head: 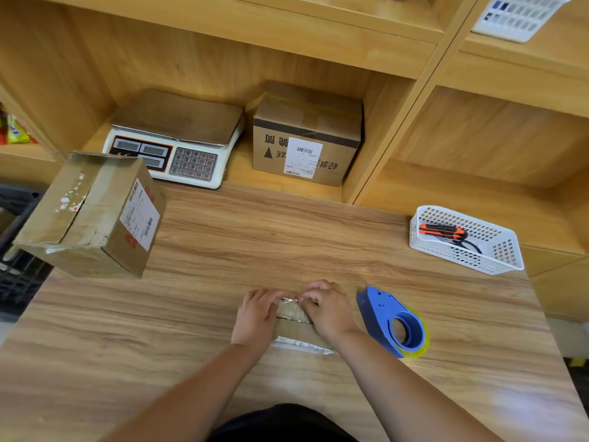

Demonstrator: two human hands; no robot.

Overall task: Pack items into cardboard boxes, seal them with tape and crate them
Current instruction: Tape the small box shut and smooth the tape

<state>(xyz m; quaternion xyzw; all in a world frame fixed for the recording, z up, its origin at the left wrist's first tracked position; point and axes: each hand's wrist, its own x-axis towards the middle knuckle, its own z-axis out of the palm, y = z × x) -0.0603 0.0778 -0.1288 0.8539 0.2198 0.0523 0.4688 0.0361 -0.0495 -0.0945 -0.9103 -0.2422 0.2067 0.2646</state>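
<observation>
Lying flat on the table near its front edge, a small cardboard box is gripped by both hands. The left hand and right hand curl their fingers over its taped far edge. A blue tape dispenser lies just to the right. A larger box stands at the table's left edge.

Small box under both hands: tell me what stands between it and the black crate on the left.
The large labelled box sits at the table's left edge, right before the black crate, on the small box's path. Nothing else visible intervenes.
</observation>
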